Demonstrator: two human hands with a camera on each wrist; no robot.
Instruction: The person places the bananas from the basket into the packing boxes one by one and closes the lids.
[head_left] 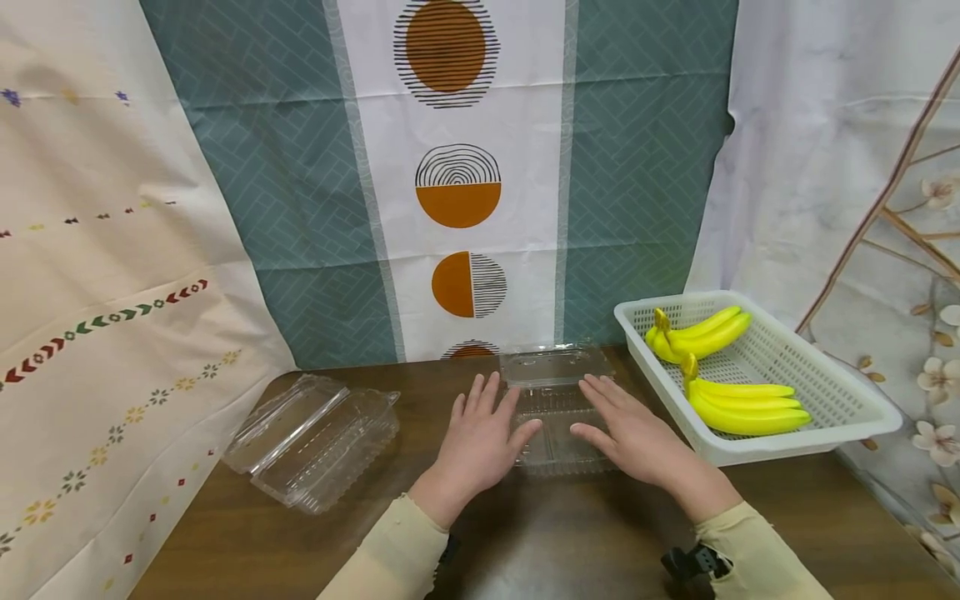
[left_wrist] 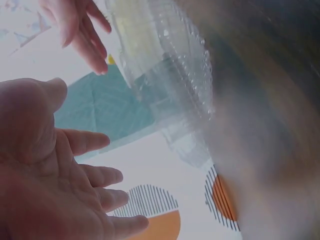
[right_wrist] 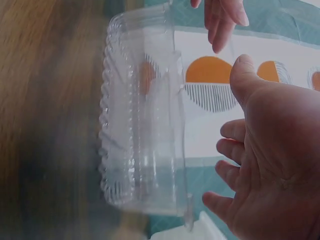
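A clear plastic clamshell box [head_left: 558,425] lies on the dark wooden table with its lid [head_left: 555,365] folded back toward the curtain. My left hand [head_left: 480,433] is at its left side, fingers straight and spread. Over its right side my right hand [head_left: 630,429] is held out the same way, palm down. Neither hand holds anything. In the left wrist view the left hand [left_wrist: 55,170] stands apart from the box [left_wrist: 165,70]. From the right wrist the ridged box wall [right_wrist: 145,120] shows beside the right hand [right_wrist: 275,145], with a gap between them.
Another open clear clamshell box [head_left: 315,442] lies at the left of the table. A white perforated basket [head_left: 847,417] stands at the right, holding two bunches of yellow bananas [head_left: 705,333]. A patterned curtain [head_left: 465,233] hangs along the table's back edge.
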